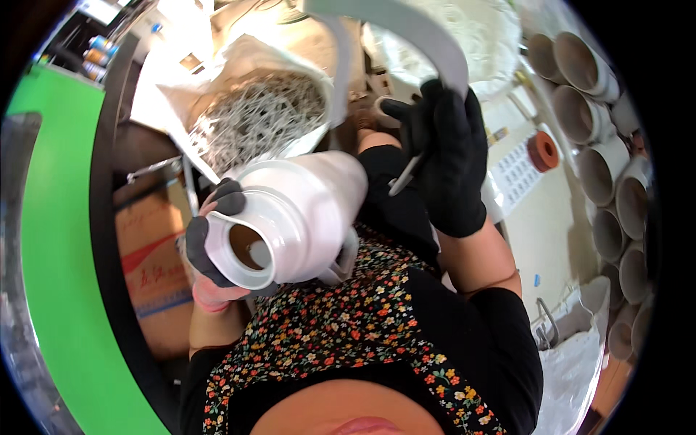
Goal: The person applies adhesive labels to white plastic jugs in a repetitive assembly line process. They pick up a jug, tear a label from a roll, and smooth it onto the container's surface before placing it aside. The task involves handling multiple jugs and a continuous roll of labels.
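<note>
My left hand (217, 225), in a glove with dark fingertips, grips a glossy white plastic jug-shaped shell (304, 210) by its flared spout rim. The shell lies tilted across my lap, its round opening toward me and a side handle (344, 261) low on its right. My right hand (453, 159), in a black glove, is raised to the right of the shell, apart from it. Its fingers close on a slim tool with a pale thin tip (404, 176) pointing down and left. A curved grey band (406, 25) arches above, ending by my right fingertips; I cannot tell whether they touch.
An open white sack (163, 119) of thin plastic trimmings stands ahead. Another white bag (500, 43) lies at the far right. Stacked grey cylinders (605, 170) line the right side, near a reddish-brown ring (542, 151). To my left are a green surface (61, 217) and a cardboard box (152, 232).
</note>
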### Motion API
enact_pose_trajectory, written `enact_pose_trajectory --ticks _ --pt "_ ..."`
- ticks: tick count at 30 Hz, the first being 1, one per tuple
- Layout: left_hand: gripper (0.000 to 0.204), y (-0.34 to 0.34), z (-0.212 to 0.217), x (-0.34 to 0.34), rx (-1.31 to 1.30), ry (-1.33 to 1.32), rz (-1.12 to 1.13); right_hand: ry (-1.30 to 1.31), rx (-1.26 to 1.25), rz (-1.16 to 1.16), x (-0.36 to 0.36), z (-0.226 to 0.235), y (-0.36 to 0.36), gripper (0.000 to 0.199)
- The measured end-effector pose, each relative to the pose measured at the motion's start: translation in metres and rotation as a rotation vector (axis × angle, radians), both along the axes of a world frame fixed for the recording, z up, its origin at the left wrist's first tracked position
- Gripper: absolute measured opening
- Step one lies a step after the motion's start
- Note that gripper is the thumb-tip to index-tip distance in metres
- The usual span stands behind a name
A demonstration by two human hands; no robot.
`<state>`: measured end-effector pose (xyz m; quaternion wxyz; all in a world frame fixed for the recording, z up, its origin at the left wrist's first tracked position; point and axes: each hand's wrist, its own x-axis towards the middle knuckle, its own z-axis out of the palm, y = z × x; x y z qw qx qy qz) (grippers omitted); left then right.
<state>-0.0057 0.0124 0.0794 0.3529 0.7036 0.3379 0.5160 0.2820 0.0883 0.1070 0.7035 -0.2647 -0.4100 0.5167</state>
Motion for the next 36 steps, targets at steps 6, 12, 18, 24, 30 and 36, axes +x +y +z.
enact_pose_trajectory --ticks 6,12,18,24,30,36 --pt "0.093 -0.021 -0.006 -0.021 0.202 0.000 0.013 0.208 -0.170 0.322 -0.070 -0.003 0.015 0.025" --pt "0.073 -0.029 -0.028 -0.020 0.373 0.013 0.187 0.044 -0.334 0.482 -0.091 -0.012 0.001 0.017" --pt "0.068 -0.043 0.006 -0.004 0.436 0.293 0.193 -0.201 -0.258 0.404 -0.093 0.006 -0.026 0.027" --pt "0.090 -0.016 0.022 -0.017 0.132 0.024 -0.088 -0.308 0.127 0.398 -0.079 0.014 -0.024 0.032" --pt "0.062 -0.002 0.010 0.006 0.272 -0.343 0.241 0.356 -0.501 0.729 -0.060 -0.039 0.002 0.012" --pt "0.027 0.006 -0.014 0.023 -0.279 -0.312 0.033 0.416 -0.400 0.888 -0.028 -0.056 -0.005 0.035"
